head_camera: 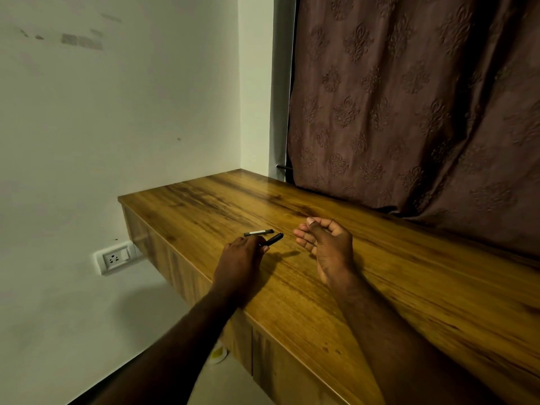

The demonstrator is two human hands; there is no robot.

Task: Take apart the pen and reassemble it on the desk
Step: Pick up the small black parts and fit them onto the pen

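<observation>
Two bare hands and two pen pieces show on the one long wooden desk with a glossy, streaked brown top [365, 258]. The left hand [244, 257] lies palm down close to the desk's front edge, toward its left end, its fingertips pinched on the near end of a short dark pen barrel [273, 239], whose far end points up and away toward the back right. Just beyond it, lying flat on the desk and free of both hands, is the second piece, a slim grey-and-black pen section with a pale middle band [259, 232]; whether the two pieces touch at their nearest point is hard to tell at this size. The right hand [327, 241] rests on its outer edge near the middle of the desk, palm turned toward the left hand, fingers loosely curled and grasping nothing. A single brown patterned curtain [423, 97] hangs along the desk's back edge, and one white wall socket [115, 258] sits below the desk's left end.
</observation>
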